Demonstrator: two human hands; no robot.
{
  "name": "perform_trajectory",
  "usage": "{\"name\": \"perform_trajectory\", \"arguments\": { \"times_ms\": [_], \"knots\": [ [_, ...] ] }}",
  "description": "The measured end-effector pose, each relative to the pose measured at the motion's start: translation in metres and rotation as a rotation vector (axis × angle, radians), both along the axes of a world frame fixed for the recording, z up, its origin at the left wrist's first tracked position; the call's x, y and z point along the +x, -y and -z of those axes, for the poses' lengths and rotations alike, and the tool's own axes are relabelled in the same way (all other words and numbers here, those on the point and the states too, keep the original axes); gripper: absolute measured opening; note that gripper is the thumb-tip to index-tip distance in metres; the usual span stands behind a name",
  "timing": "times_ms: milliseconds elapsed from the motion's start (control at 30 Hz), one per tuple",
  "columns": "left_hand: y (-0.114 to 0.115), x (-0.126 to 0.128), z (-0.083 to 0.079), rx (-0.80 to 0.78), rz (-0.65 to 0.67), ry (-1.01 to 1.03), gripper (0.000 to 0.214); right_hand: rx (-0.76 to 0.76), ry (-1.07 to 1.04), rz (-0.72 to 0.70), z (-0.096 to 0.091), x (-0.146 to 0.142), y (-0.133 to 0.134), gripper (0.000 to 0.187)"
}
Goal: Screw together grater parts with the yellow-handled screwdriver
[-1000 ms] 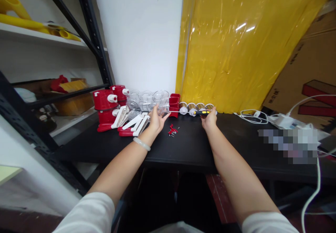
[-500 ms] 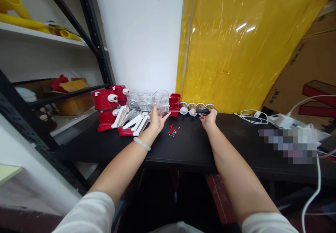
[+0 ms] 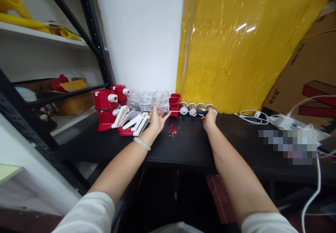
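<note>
My left hand (image 3: 156, 121) is closed around a clear plastic cup-like part (image 3: 165, 105), held above the black tabletop. My right hand (image 3: 209, 119) grips the black and yellow handle of a screwdriver (image 3: 200, 112). Its long thin shaft runs level to the left and its tip meets the clear part near my left fingers; the exact contact spot is too small to make out. Below, between my hands, lies a small pile of red pieces and screws (image 3: 172, 131). Behind my left hand stand several more clear cups (image 3: 145, 96), and a red square-sided part (image 3: 174, 103) is just right of them.
White and red lever-like parts (image 3: 134, 126) and stacked red housings (image 3: 105, 101) crowd the table's left. Several metal drums with white rims (image 3: 192, 109) line the back, close behind my right hand. White cables and a charger (image 3: 285, 121) lie right. A black-framed shelf (image 3: 98, 47) borders the left.
The screwdriver handle has turned, with more yellow showing, and my right fingers have shifted on it. My left hand and the clear part stay in place.
</note>
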State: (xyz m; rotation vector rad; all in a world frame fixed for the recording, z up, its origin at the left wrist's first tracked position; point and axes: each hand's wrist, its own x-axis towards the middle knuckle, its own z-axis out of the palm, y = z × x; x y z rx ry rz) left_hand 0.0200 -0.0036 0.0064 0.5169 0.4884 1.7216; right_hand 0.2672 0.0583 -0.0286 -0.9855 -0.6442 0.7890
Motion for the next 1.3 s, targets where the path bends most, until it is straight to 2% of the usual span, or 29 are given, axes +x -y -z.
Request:
{"name": "perform_trajectory", "arguments": {
  "times_ms": [100,200,300,433,533,767,900,1000,1167,1300],
  "knots": [
    [0.000,0.000,0.000,-0.001,-0.002,-0.003,0.018,-0.058,-0.106,-0.031,-0.006,-0.002,0.003,0.018],
    [0.000,0.000,0.000,0.000,0.004,-0.004,0.018,-0.095,-0.158,-0.045,-0.009,-0.004,0.006,0.034],
    [0.000,0.000,0.000,-0.003,0.001,0.005,0.018,-0.121,-0.108,0.043,-0.007,-0.003,0.006,0.046],
    [0.000,0.000,0.000,0.005,0.001,0.010,0.017,-0.065,0.063,0.187,-0.002,-0.001,0.003,0.041],
    [0.000,0.000,0.000,0.004,-0.002,0.009,0.017,-0.044,0.087,0.208,0.000,-0.002,0.002,0.035],
    [0.001,0.000,-0.001,0.004,-0.015,0.018,0.018,0.049,-0.080,0.051,-0.006,-0.004,0.002,0.027],
    [0.003,0.000,-0.003,-0.006,-0.019,0.037,0.019,0.111,-0.172,0.013,-0.007,-0.005,0.005,0.029],
    [0.002,0.000,-0.003,-0.017,-0.028,0.043,0.019,0.141,-0.255,-0.015,-0.008,-0.006,0.006,0.024],
    [0.001,-0.001,-0.002,-0.023,-0.056,0.039,0.018,0.141,-0.336,-0.036,-0.011,-0.006,0.007,0.011],
    [0.001,-0.001,-0.002,-0.013,-0.036,0.024,0.018,0.118,-0.337,-0.116,-0.015,-0.008,0.011,0.007]
  ]
}}
